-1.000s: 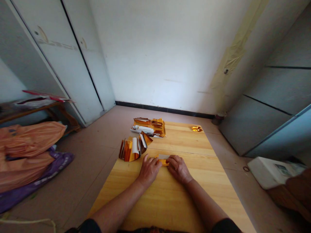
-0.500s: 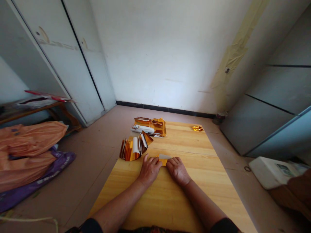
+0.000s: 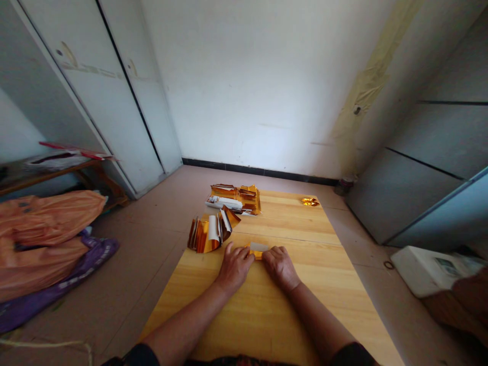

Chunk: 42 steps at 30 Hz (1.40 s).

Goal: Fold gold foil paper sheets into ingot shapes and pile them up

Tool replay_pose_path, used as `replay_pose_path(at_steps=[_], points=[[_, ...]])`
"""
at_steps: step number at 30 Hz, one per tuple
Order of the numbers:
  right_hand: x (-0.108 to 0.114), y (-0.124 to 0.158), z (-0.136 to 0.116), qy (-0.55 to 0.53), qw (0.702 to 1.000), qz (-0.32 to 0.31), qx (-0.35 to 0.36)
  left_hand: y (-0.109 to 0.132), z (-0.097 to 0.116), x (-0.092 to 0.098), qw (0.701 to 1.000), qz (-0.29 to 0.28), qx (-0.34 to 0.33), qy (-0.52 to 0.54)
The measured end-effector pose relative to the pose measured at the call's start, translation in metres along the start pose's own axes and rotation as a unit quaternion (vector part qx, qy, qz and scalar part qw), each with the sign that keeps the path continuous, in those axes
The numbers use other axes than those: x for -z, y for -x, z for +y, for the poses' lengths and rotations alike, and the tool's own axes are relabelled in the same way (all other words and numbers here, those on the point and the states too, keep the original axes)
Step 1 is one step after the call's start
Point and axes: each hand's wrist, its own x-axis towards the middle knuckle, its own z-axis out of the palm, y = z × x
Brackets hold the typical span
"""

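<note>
A small sheet of gold foil paper [image 3: 258, 247] with a pale grey side lies on the wooden table [image 3: 305, 305] between my hands, its near edge folded over in a gold strip. My left hand [image 3: 235, 265] grips the sheet's left end, fingers curled and pressed down. At the right end, my right hand [image 3: 280, 265] is closed on the paper, its fingertips hidden underneath. Left of the sheet stands a loose bundle of curled gold paper [image 3: 208, 236], and behind it rests a larger stack of gold and white paper [image 3: 236, 199].
A folded gold foil piece [image 3: 310, 202] sits at the table's far right corner. Orange and purple bags [image 3: 49, 239] lie on the left by a low wooden shelf. A white foam box [image 3: 423, 269] and a grey cabinet [image 3: 412, 178] stand to the right.
More of the sheet's grey side shows, and the gold strip at the near edge looks narrower. Both hands have stayed almost in place on the paper.
</note>
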Motion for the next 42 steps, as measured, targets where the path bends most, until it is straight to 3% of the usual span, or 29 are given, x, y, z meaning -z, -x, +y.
replay_pose_path(at_steps=[4, 16, 24, 30, 36, 42], points=[[-0.003, 0.000, 0.006, -0.069, 0.996, 0.010, -0.057, 0.000, 0.001, 0.002, 1.000, -0.009, 0.005, 0.008], [-0.002, -0.006, 0.015, -0.096, 0.995, -0.016, -0.037, 0.001, -0.002, -0.006, 1.000, -0.001, 0.010, 0.010], [-0.001, -0.016, 0.028, -0.197, 0.976, -0.047, -0.076, 0.003, -0.006, 0.002, 0.998, -0.052, -0.009, 0.017], [0.003, -0.022, 0.027, -0.131, 0.985, -0.091, -0.064, 0.007, -0.012, 0.005, 0.995, -0.085, -0.039, 0.019], [0.006, -0.033, 0.022, -0.063, 0.983, -0.144, -0.093, 0.011, -0.017, -0.005, 0.996, -0.068, -0.047, 0.021], [0.014, -0.040, 0.018, -0.066, 0.976, -0.173, -0.117, 0.012, -0.017, -0.007, 0.996, -0.075, -0.042, 0.014]])
